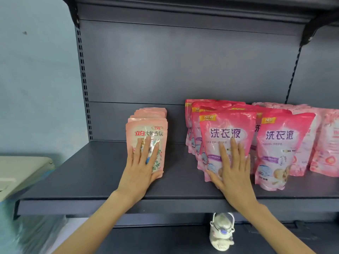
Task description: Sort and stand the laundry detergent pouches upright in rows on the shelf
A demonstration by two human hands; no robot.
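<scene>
a grey shelf (91, 173) is holding rows of pouches, all standing upright, long axis vertical, printed faces turned toward the camera; the small pouches (146, 131) are forming one row left of centre, running back toward the rear panel (165, 66); the big pouches (227, 132) are standing in two rows right of centre, the front ones leaning back slightly; the pale pouches (328, 143) are standing at the far right, partly cut off by the frame edge; the left hand (142, 165) is pressing flat on the front small pouch, fingers straight and spread, gripping nothing; the right hand (232, 169) is pressing flat on the front big pouch of the left row, fingers straight, thumb splayed low, gripping nothing; the small pouches are looking salmon pink with a floral picture and red logo; the big ones are looking bright pink, glossy, with purple characters and a yellow "new" corner; a small toy (222, 233) is hanging below the shelf edge
</scene>
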